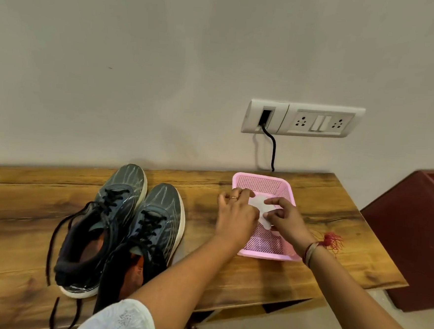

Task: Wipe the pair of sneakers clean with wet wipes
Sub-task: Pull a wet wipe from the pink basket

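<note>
White wet wipe (258,206) pinched by left hand (235,217) and right hand (287,220), hands partly hiding pink basket (260,185) interior.

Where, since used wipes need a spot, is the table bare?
Bare wood lies between the sneakers and the pink basket, though the left forearm crosses it. A wider patch runs from the basket's right side to the edge of the table. Crowded: the basket, where the left hand and right hand hold a wipe.
</note>
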Tool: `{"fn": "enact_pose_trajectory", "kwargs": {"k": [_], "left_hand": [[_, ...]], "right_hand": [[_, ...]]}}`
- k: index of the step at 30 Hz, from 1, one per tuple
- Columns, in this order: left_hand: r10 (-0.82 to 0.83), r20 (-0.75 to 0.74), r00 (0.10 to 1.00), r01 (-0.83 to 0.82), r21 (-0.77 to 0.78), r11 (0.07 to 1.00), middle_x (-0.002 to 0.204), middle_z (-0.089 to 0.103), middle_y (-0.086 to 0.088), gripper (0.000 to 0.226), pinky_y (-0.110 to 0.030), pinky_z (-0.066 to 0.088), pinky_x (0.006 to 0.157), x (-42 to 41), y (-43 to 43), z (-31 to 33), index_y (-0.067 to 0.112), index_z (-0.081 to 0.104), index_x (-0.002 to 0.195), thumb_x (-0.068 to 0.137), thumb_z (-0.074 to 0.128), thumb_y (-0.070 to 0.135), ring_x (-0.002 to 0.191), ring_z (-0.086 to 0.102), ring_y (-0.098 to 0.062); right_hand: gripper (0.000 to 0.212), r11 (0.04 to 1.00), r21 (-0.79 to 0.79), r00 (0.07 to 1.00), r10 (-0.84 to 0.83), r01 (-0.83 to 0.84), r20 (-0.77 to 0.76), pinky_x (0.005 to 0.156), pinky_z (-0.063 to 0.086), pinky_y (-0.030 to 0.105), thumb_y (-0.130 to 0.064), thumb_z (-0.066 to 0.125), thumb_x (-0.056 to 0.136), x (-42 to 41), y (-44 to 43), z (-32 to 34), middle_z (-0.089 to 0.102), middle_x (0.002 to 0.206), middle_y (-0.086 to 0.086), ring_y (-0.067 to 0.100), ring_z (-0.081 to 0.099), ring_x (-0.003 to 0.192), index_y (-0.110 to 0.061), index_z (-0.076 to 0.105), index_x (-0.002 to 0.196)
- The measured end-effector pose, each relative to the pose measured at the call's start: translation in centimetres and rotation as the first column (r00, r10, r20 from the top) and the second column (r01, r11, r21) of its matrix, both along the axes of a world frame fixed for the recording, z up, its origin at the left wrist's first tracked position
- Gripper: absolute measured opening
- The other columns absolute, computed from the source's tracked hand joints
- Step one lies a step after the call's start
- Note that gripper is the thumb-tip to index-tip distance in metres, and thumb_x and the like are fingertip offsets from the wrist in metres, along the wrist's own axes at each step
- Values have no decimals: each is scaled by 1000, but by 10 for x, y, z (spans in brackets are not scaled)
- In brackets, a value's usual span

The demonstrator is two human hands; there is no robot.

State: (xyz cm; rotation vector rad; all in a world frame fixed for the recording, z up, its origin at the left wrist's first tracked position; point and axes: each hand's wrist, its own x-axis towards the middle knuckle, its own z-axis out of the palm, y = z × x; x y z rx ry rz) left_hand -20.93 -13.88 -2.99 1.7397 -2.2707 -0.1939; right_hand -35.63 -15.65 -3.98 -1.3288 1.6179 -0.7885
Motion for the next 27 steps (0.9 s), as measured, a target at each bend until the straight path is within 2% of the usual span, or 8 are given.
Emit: {"fn": "enact_pose_trajectory", "kwargs": {"k": [1, 4, 7, 10, 14, 18, 22, 27], "left_hand": [[18, -16, 1000, -19, -30, 999, 115, 62, 5, 9, -37, 20, 85, -1, -1, -5, 31, 76, 71, 64, 80, 33, 110, 52, -21], [-16, -59, 998, 18, 39, 999, 134, 48, 5, 16, -42, 19, 99, 0, -4, -13, 27, 73, 98, 86, 62, 29, 127, 35, -22], [-74, 23, 997, 73, 62, 995, 128, 54, 6, 21, -41, 21, 98, 4, -7, -9, 26, 66, 109, 91, 56, 31, 125, 36, -20], [-124, 107, 987, 123, 19, 992, 117, 62, 0, 25, -42, 24, 92, 0, -10, -2, 24, 60, 113, 89, 57, 31, 119, 42, -23], [-120, 174, 977, 125, -16, 992, 110, 62, 1, 22, -40, 27, 87, -2, -12, -5, 24, 66, 107, 94, 50, 21, 113, 45, -25], [-237, 228, 944, 240, 16, 971, 104, 63, 0, 19, -39, 28, 83, 1, -17, -9, 18, 65, 101, 92, 49, 13, 109, 46, -25], [-401, 363, 841, 353, 194, 915, 104, 64, -2, 18, -46, 30, 100, 5, -29, -4, 17, 63, 102, 85, 59, 17, 113, 49, -25], [-438, 462, 771, 333, 294, 896, 128, 55, -8, 40, -58, 11, 114, 7, -35, -9, 14, 57, 125, 87, 61, 28, 137, 33, -29]], "right_hand": [[25, 1000, 2, 1000, 5, -5, -6, 63, 55, 29, 1, 56, 89, 0, 0, 0, 66, 81, 15, 23, 65, 78, -14, 56, 109], [24, 1000, -28, 998, -11, 10, -58, 69, 55, 38, -1, 56, 89, -2, -3, 2, 65, 83, 18, 27, 65, 81, -15, 56, 109], [24, 999, -25, 998, -40, 38, -52, 63, 53, 30, 0, 56, 89, -6, -9, 8, 62, 80, 15, 19, 61, 74, -12, 56, 110], [23, 1000, 10, 1000, -20, 20, 14, 55, 51, 20, 2, 56, 89, -4, -10, 13, 62, 79, 17, 16, 60, 71, -10, 55, 109], [21, 998, -42, 996, -55, 53, -63, 70, 54, 40, 1, 56, 88, -6, -15, 9, 64, 83, 21, 27, 61, 77, -10, 57, 107], [22, 985, -111, 981, -149, 135, -128, 71, 54, 43, 1, 51, 87, -16, -20, 8, 64, 85, 15, 33, 62, 82, -15, 61, 97], [26, 955, -213, 943, -253, 208, -216, 68, 48, 34, 2, 43, 86, -25, -24, 13, 62, 92, 7, 22, 55, 79, -15, 62, 92], [27, 897, -228, 919, -393, 378, -22, 67, 47, 31, 1, 37, 91, -33, -29, 21, 60, 92, 5, 22, 54, 84, -14, 60, 88]]}}
